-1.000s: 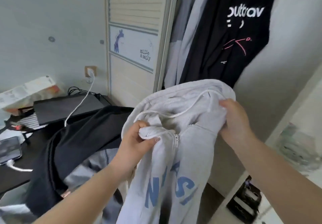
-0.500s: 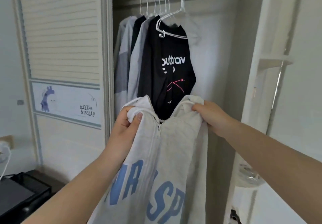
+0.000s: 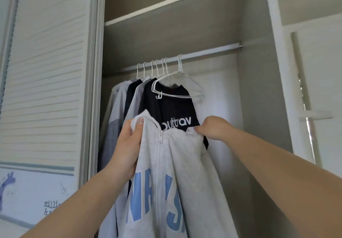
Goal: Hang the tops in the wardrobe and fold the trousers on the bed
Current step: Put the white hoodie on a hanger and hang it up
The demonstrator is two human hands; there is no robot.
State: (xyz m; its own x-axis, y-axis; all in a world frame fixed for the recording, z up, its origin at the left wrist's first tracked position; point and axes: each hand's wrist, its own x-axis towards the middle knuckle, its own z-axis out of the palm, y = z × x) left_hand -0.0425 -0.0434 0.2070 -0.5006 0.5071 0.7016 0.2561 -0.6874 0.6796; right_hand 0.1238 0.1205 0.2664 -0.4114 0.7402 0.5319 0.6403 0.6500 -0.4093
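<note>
You hold the soft, floppy pale grey zip-up hoodie with blue lettering just below the white empty wire hangers; your left hand and right hand clench its shoulders. Keep gripping there: thick fleece sags heavily.

Grey zip hoodie: matt fleecy cloth w/ flat blue print, metal zip pull. Black top at 12 o'clock: smooth matt cloth, white print. Wire hangers: thin, white-coated, slight gloss. Rail: smooth, pale. Wardrobe door at 9 o'clock: ribbed, matt, painted-looking.
</note>
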